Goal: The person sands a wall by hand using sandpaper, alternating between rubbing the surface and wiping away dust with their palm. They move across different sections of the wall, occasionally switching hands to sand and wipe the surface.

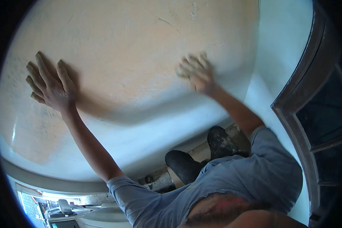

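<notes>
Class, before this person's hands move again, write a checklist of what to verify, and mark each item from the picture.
1. Left hand against the wall, fingers spread: ok.
2. Right hand at the wall, apart from the left: ok.
3. Right hand's hold on anything: cannot tell; it is blurred.
4. Wall even in colour and unmarked: not ok; it has orange and pale areas and a dark scratch.
5. Right hand away from the brown frame: ok.
6. Firm footing under the boots: cannot tell; the soles are hidden.

Wall (129, 49) was left open between the left fingers (44, 69) and right fingers (193, 62); beyond these, passage was blocked by a side wall (279, 45).
</notes>
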Demonstrator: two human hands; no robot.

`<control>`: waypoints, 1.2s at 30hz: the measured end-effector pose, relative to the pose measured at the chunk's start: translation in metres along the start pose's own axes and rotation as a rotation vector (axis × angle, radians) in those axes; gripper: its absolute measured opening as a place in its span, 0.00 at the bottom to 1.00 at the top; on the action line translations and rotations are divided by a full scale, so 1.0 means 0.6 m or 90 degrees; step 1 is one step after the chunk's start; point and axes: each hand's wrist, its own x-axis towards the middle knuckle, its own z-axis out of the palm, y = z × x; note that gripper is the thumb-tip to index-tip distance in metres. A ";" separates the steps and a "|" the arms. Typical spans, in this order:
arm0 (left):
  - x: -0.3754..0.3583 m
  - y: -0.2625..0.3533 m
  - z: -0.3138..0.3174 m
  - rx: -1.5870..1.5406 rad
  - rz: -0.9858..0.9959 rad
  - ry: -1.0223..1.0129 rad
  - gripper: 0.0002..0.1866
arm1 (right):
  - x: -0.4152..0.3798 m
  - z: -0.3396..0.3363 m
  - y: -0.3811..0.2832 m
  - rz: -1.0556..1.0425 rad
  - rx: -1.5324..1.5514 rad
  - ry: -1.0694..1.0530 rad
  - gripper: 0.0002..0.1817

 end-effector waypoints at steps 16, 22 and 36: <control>-0.001 0.000 -0.004 -0.034 -0.012 0.003 0.36 | -0.098 0.110 -0.055 0.046 -0.036 0.162 0.13; -0.007 0.000 -0.001 -0.039 -0.011 0.005 0.35 | 0.388 0.007 -0.026 0.036 -0.021 -0.010 0.18; -0.009 -0.008 0.003 -0.076 0.007 0.027 0.36 | 0.142 0.082 -0.176 -0.016 0.002 -0.007 0.15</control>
